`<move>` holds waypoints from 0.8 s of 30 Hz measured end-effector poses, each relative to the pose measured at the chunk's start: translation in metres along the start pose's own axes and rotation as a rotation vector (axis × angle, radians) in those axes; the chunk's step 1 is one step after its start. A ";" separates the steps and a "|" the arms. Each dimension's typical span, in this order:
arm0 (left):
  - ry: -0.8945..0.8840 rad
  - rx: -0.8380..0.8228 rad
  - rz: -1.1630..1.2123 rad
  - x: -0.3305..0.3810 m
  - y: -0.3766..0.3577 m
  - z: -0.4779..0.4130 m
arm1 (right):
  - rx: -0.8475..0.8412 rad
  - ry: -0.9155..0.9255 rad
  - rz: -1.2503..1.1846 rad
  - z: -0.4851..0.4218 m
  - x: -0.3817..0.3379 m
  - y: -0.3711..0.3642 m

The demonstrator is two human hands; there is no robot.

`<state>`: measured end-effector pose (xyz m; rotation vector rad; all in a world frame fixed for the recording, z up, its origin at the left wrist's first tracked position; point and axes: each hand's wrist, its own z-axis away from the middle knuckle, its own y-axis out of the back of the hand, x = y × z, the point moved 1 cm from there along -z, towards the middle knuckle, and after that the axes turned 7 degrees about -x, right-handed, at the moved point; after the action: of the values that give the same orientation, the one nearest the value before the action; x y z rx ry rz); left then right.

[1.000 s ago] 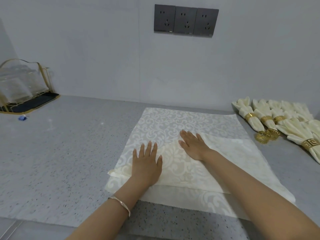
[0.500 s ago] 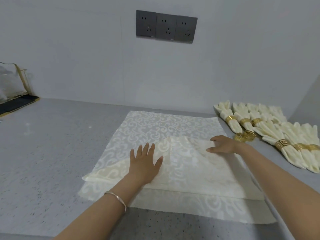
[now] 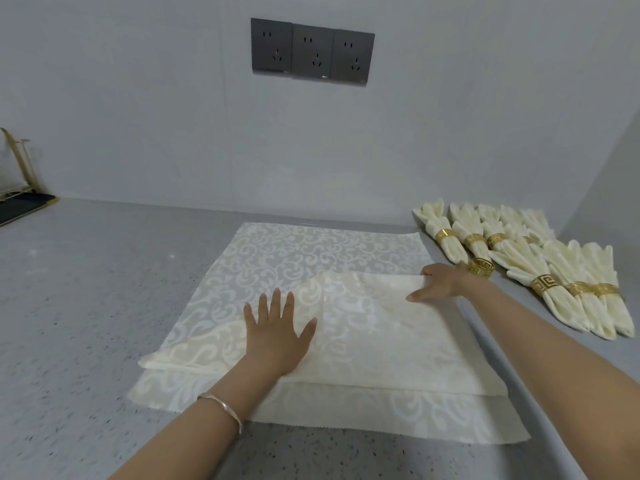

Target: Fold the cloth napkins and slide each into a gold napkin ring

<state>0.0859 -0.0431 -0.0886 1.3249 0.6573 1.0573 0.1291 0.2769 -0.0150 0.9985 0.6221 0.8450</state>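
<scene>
Cream damask napkin (image 3: 294,258) lies spread toward the back edge of the worktop (image 3: 86,289), right of its middle, with its near half already folded up over the centre. My left hand (image 3: 277,337) lies flat, fingers spread, on the left part of that fold and pins it. My right hand (image 3: 440,284), which a second ago pressed the middle of the cloth, has slid out to the right end of the folded layer and now pinches that edge between thumb and curled fingers. I judge the first fold smoothed and the next one ready to draw. A loose gold ring (image 3: 479,267) waits just beyond my right hand, beside the finished napkins (image 3: 540,271) along the worktop's right edge.
</scene>
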 end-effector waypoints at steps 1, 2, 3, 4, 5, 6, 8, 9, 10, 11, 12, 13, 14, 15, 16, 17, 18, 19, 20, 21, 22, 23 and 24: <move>-0.005 0.002 0.000 0.001 0.000 0.000 | 0.062 -0.002 0.027 0.008 0.004 0.003; -0.019 0.009 0.000 0.001 0.001 -0.001 | 0.143 0.008 0.042 0.017 0.007 0.006; -0.044 0.013 -0.001 0.003 0.000 -0.001 | 0.235 0.021 0.040 0.025 0.010 0.008; -0.079 0.019 -0.002 0.005 0.000 -0.002 | 0.330 0.043 -0.004 0.035 0.010 0.010; -0.117 0.023 -0.002 0.008 -0.001 -0.002 | 0.434 0.084 -0.080 0.045 0.008 0.009; -0.153 0.024 -0.005 0.011 -0.001 -0.003 | 0.530 0.145 -0.176 0.061 0.003 0.004; -0.186 0.029 0.001 0.017 -0.003 -0.004 | 0.663 0.288 -0.363 0.091 -0.018 -0.015; -0.189 0.035 0.011 0.020 -0.004 -0.005 | 0.685 0.357 -0.464 0.103 -0.030 -0.028; -0.189 0.038 0.017 0.021 -0.005 -0.005 | 0.677 0.409 -0.544 0.114 -0.043 -0.044; -0.189 0.040 0.025 0.022 -0.005 -0.006 | 0.649 0.436 -0.584 0.123 -0.055 -0.061; -0.190 0.040 0.032 0.021 -0.006 -0.006 | 0.612 0.474 -0.589 0.130 -0.066 -0.079; -0.193 0.038 0.037 0.020 -0.007 -0.006 | 0.571 0.511 -0.573 0.134 -0.075 -0.097; -0.198 0.035 0.043 0.019 -0.007 -0.006 | 0.537 0.546 -0.546 0.137 -0.082 -0.112; -0.203 0.033 0.058 0.019 -0.007 -0.005 | 0.520 0.578 -0.522 0.139 -0.088 -0.123; -0.210 0.031 0.080 0.019 -0.007 -0.004 | 0.505 0.602 -0.505 0.140 -0.091 -0.133; -0.219 0.033 0.103 0.020 -0.006 -0.004 | 0.486 0.620 -0.490 0.138 -0.092 -0.140; -0.231 0.035 0.117 0.020 -0.006 -0.004 | 0.465 0.634 -0.469 0.137 -0.093 -0.145; -0.247 0.036 0.122 0.020 -0.005 -0.003 | 0.443 0.649 -0.441 0.135 -0.093 -0.149; -0.263 0.035 0.121 0.020 -0.005 -0.003 | 0.426 0.663 -0.417 0.135 -0.093 -0.152; -0.279 0.032 0.119 0.020 -0.005 -0.002 | 0.415 0.675 -0.405 0.135 -0.092 -0.153; -0.292 0.026 0.112 0.020 -0.005 -0.002 | 0.410 0.685 -0.405 0.136 -0.092 -0.155; -0.303 0.019 0.100 0.020 -0.005 -0.002 | 0.411 0.693 -0.407 0.137 -0.091 -0.156; -0.311 0.013 0.085 0.020 -0.005 -0.002 | 0.412 0.697 -0.402 0.139 -0.090 -0.156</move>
<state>0.0935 -0.0244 -0.0908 1.5003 0.3781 0.8900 0.2385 0.0925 -0.0911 0.8821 1.5872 0.7049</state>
